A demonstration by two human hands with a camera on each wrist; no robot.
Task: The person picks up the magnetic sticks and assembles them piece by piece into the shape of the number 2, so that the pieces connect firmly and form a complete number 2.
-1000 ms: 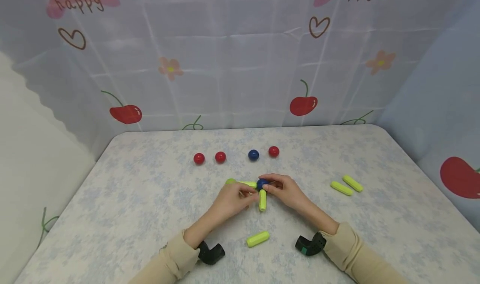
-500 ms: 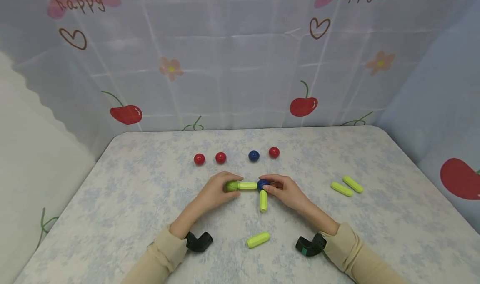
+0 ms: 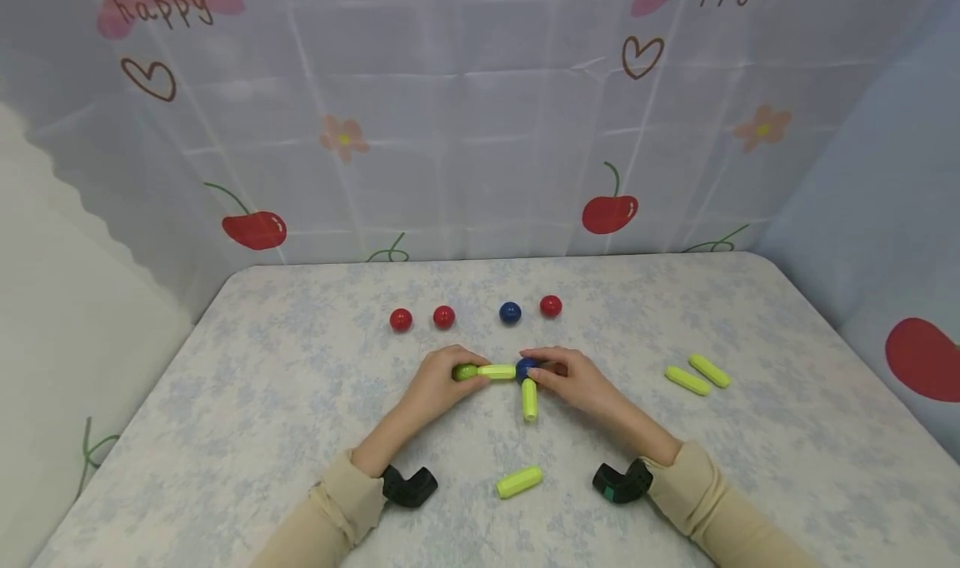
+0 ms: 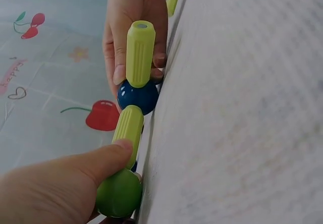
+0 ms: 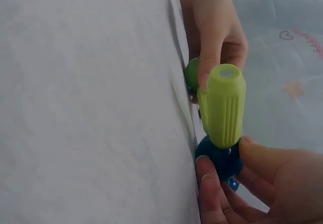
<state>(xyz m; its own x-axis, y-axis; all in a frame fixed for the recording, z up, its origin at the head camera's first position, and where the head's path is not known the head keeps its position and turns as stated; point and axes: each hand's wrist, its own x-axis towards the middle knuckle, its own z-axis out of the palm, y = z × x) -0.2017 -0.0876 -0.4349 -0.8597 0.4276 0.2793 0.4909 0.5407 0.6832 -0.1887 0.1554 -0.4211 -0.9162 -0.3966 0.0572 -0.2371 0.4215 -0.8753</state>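
A green ball (image 3: pixel 467 372), a yellow-green magnetic stick (image 3: pixel 497 372) and a blue ball (image 3: pixel 527 370) form a row on the table. A second stick (image 3: pixel 530 401) joins the blue ball and points toward the person; a grey metal disc shows in its end (image 5: pixel 226 73). My left hand (image 3: pixel 435 386) pinches the row's stick near the green ball, thumb on its near side in the left wrist view. My right hand (image 3: pixel 576 382) holds the blue ball between thumb and fingers, which partly hide it.
Behind the hands lie a left red ball (image 3: pixel 401 320), a middle red ball (image 3: pixel 444 317), a loose blue ball (image 3: pixel 510 313) and a right red ball (image 3: pixel 551 306). One loose stick (image 3: pixel 519 482) lies in front; two more sticks (image 3: pixel 697 375) lie at right. A printed curtain (image 3: pixel 480 135) hangs behind the table.
My left hand first shifted left from near the blue ball to around the green ball, then slid slightly right onto the stick. The right hand keeps its place on the blue ball.
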